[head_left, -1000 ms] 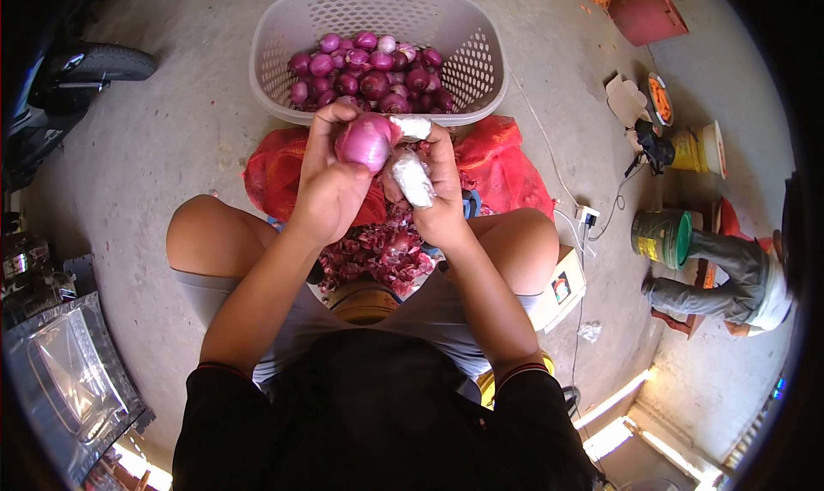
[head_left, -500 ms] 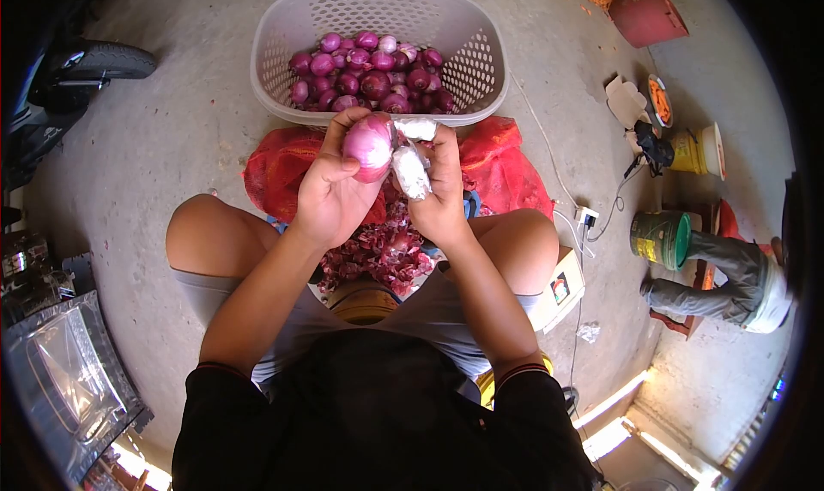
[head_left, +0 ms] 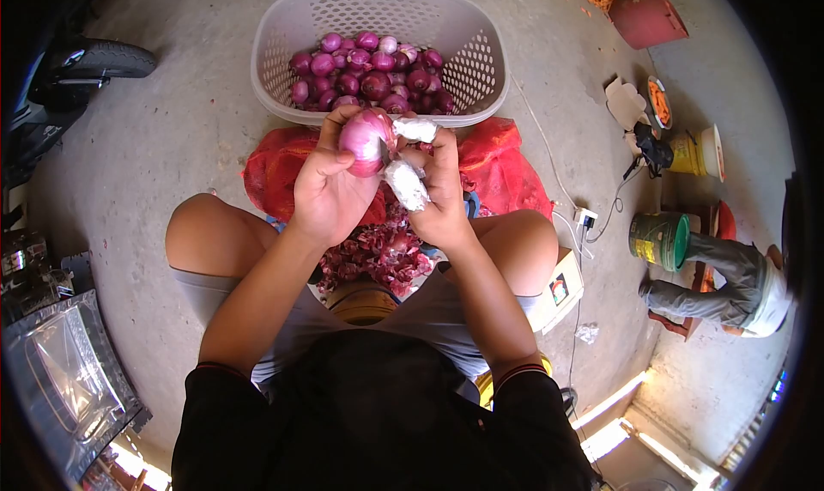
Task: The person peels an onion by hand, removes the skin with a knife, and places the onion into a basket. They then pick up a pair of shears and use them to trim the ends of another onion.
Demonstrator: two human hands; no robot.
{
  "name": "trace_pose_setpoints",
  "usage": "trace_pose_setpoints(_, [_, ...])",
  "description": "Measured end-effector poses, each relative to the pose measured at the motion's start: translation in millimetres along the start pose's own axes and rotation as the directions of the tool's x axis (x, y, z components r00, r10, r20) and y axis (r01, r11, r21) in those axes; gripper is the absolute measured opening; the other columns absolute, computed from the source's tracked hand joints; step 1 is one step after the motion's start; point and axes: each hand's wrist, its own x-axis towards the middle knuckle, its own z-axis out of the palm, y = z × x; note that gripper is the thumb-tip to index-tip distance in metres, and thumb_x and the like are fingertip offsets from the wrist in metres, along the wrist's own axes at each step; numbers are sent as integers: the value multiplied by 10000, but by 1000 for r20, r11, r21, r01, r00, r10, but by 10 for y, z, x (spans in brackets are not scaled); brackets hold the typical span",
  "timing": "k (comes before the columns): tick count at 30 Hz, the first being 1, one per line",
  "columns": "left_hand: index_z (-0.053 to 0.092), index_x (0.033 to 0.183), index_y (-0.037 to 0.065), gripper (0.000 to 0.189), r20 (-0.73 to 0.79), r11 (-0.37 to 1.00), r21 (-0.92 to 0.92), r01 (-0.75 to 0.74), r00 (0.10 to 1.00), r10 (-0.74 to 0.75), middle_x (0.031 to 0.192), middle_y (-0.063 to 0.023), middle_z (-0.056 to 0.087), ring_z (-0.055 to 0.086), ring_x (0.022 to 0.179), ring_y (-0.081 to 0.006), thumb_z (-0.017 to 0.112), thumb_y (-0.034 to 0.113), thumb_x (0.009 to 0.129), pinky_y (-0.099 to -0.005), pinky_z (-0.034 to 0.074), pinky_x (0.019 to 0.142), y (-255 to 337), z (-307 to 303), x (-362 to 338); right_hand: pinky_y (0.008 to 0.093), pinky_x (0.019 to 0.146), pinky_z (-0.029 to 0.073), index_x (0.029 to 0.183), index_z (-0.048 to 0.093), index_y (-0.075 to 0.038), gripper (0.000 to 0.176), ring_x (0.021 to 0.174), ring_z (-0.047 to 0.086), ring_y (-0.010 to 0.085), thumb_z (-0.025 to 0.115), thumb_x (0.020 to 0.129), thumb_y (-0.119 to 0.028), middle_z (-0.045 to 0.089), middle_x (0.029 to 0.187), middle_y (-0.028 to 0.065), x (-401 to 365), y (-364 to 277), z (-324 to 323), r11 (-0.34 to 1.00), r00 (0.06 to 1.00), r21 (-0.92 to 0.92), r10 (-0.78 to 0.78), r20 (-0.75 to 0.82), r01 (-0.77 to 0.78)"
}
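Fingers and thumb of my left hand (head_left: pixel 324 197) are closed round a red onion (head_left: pixel 362 143), held up in front of the basket. My right hand (head_left: pixel 442 201) is at the onion's right side, its thumb and forefinger wrapped in white coverings (head_left: pixel 407 187). Those wrapped tips are bent in against the end of the onion; what lies between them is too small to make out. Beneath my hands is a heap of loose purple onion skins (head_left: pixel 378 249). Many red onions (head_left: pixel 375 85) fill the bottom of a grey plastic basket (head_left: pixel 287 27) just beyond.
Red mesh sacking (head_left: pixel 511 178) lies between the basket and my knees. To the right are a power socket with cords (head_left: pixel 586 217), a green bucket (head_left: pixel 659 240), a yellow bucket (head_left: pixel 693 152) and another person (head_left: pixel 738 285). A motorbike wheel (head_left: pixel 107 60) is at the left.
The onion has turned a little in my left hand and shifted slightly left. My right thumb has moved slightly up and left, towards the onion's lower right side.
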Motion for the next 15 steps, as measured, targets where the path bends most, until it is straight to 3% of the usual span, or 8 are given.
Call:
trace_pose_setpoints(4, [408, 1214, 77, 470, -9, 998, -49, 27, 1000, -27, 1222, -120, 491, 479, 1122, -238, 515, 169, 766, -377, 324, 1026, -3, -3, -2, 261, 856, 390, 1266, 290, -39, 484, 979, 528, 126, 531, 853, 38, 541, 990, 81, -8, 15, 1, 998, 1000, 59, -2, 31, 0])
trace_pose_setpoints(7, [412, 1213, 70, 469, -8, 998, -53, 30, 999, -31, 1224, -120, 491, 477, 1125, -231, 513, 172, 766, -369, 322, 1026, 1, 2, -1, 220, 631, 392, 1291, 273, -78, 525, 711, 492, 86, 563, 859, -5, 551, 935, 60, -11, 108, 23, 991, 1000, 135, 17, 1, -17])
trace_pose_setpoints(9, [414, 1212, 67, 469, -5, 999, -41, 25, 1000, -26, 1226, -120, 492, 474, 1129, -229, 510, 175, 766, -367, 320, 1027, 0, -5, 1, 211, 587, 369, 1285, 275, -81, 508, 666, 467, 76, 556, 867, -12, 550, 929, 58, -17, 132, 32, 983, 1000, 181, 13, -3, -13])
trace_pose_setpoints(15, [416, 1210, 66, 471, -7, 1000, -16, 22, 1000, -22, 1223, -116, 494, 465, 1141, -226, 508, 189, 765, -369, 311, 1031, -2, -19, 2, 219, 617, 394, 1269, 295, -75, 471, 704, 490, 88, 552, 878, -17, 552, 952, 61, -18, 129, 33, 990, 1000, 139, 1, -9, 1])
